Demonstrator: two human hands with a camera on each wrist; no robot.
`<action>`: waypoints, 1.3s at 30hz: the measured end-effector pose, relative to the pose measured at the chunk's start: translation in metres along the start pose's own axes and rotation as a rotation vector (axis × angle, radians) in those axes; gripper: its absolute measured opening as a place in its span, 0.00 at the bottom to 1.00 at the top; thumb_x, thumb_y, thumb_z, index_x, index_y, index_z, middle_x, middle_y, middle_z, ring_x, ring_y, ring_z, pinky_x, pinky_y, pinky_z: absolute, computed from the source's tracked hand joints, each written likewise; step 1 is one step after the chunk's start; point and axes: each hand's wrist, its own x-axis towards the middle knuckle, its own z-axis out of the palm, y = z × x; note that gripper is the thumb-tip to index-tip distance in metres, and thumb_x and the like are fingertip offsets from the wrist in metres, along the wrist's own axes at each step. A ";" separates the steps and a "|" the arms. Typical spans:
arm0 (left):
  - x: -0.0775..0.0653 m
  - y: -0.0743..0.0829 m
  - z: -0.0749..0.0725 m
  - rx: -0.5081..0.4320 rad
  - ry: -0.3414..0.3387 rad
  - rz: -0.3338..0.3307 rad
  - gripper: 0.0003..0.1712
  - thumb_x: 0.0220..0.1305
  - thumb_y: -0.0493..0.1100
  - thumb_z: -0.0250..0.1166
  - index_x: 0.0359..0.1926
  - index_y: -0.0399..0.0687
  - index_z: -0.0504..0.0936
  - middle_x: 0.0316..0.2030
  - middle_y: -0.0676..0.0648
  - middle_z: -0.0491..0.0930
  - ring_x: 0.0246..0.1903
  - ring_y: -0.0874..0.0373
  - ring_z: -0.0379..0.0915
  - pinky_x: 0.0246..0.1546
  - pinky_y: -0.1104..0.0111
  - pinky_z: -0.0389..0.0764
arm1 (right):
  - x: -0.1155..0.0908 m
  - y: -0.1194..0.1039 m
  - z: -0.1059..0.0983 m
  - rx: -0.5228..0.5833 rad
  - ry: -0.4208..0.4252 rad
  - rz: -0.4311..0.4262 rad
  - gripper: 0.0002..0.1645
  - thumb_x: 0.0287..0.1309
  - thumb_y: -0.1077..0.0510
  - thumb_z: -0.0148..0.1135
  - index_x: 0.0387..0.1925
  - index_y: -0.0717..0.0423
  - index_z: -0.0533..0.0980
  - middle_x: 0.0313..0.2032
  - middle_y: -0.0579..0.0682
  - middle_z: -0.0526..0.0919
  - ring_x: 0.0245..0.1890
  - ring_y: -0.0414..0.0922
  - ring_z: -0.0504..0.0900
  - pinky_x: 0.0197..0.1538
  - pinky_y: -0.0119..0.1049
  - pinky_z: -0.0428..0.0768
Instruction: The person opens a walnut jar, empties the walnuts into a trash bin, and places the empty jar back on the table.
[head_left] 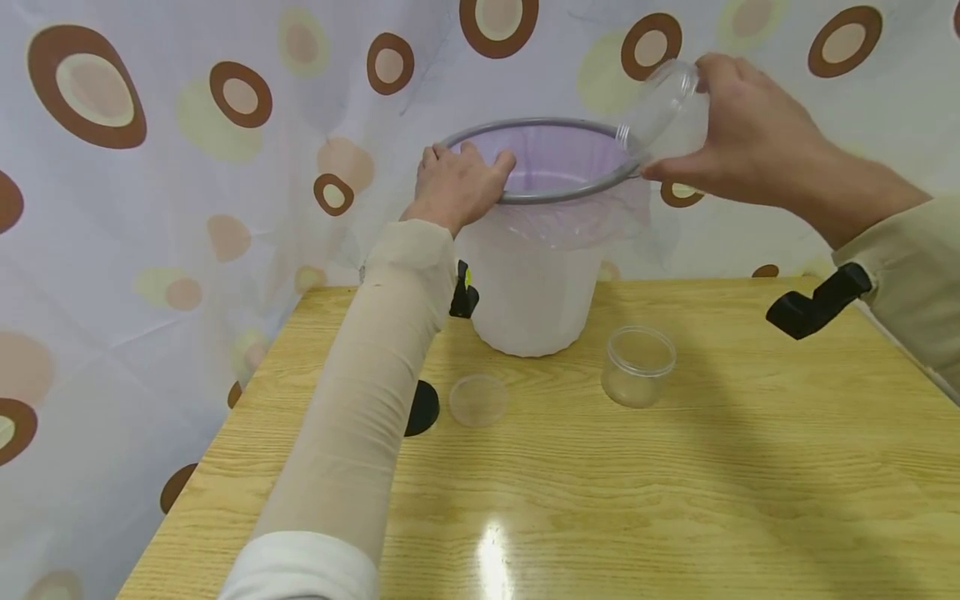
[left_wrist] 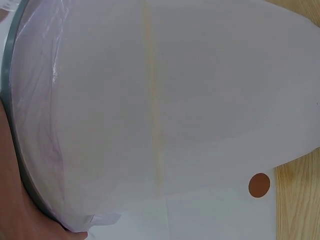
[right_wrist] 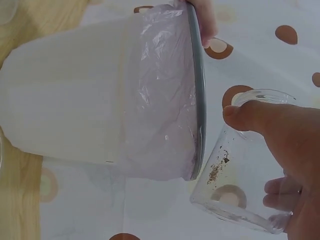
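A white trash bin [head_left: 532,292] with a grey rim and a thin purple liner [right_wrist: 160,95] stands on the table. My left hand [head_left: 461,183] grips the rim at its near left side, fingers bent over the edge. Above the right side of the rim, my right hand [head_left: 757,137] holds a clear plastic jar [head_left: 663,112], tilted. Thumb and fingers lie on opposite sides of the jar. Brown crumbs [right_wrist: 217,170] cling to its inside in the right wrist view. The bottom of the bin is hidden.
A clear round tub [head_left: 637,379] stands right of the bin on the wooden table [head_left: 600,517]. Before the bin lie a clear disc-shaped lid [head_left: 478,402] and a black lid [head_left: 425,408], partly covered by my left sleeve. A patterned curtain [head_left: 187,333] hangs behind and to the left.
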 end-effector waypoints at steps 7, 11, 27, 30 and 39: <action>0.000 -0.001 0.001 -0.011 0.002 0.005 0.47 0.70 0.69 0.26 0.75 0.41 0.56 0.75 0.32 0.49 0.74 0.39 0.43 0.76 0.56 0.45 | -0.013 0.001 0.004 0.123 0.028 0.013 0.62 0.49 0.43 0.75 0.72 0.69 0.51 0.67 0.72 0.63 0.64 0.68 0.62 0.63 0.64 0.63; 0.000 -0.002 0.001 -0.012 0.001 0.005 0.48 0.70 0.69 0.26 0.76 0.40 0.55 0.76 0.32 0.48 0.75 0.39 0.41 0.76 0.55 0.44 | -0.022 0.003 0.009 0.194 0.044 0.032 0.62 0.49 0.45 0.75 0.73 0.67 0.51 0.68 0.70 0.64 0.67 0.68 0.61 0.66 0.66 0.60; 0.000 -0.002 0.000 -0.025 -0.008 0.001 0.48 0.71 0.70 0.25 0.77 0.42 0.52 0.76 0.33 0.45 0.76 0.39 0.39 0.77 0.56 0.42 | -0.056 0.001 0.041 0.338 0.036 0.122 0.48 0.49 0.39 0.74 0.62 0.54 0.59 0.65 0.65 0.70 0.68 0.65 0.65 0.60 0.62 0.63; 0.000 -0.002 0.000 -0.026 -0.010 -0.003 0.48 0.71 0.70 0.25 0.77 0.42 0.51 0.77 0.33 0.45 0.76 0.40 0.39 0.77 0.56 0.42 | -0.064 -0.001 0.050 0.353 0.046 0.097 0.47 0.49 0.41 0.75 0.61 0.54 0.60 0.61 0.62 0.72 0.66 0.64 0.67 0.60 0.61 0.63; -0.002 -0.002 0.000 -0.042 0.001 -0.001 0.48 0.71 0.70 0.24 0.76 0.43 0.55 0.76 0.34 0.48 0.75 0.41 0.41 0.77 0.57 0.43 | -0.086 -0.005 0.073 0.410 -0.012 0.070 0.54 0.49 0.42 0.76 0.72 0.47 0.56 0.64 0.55 0.70 0.67 0.62 0.68 0.59 0.63 0.65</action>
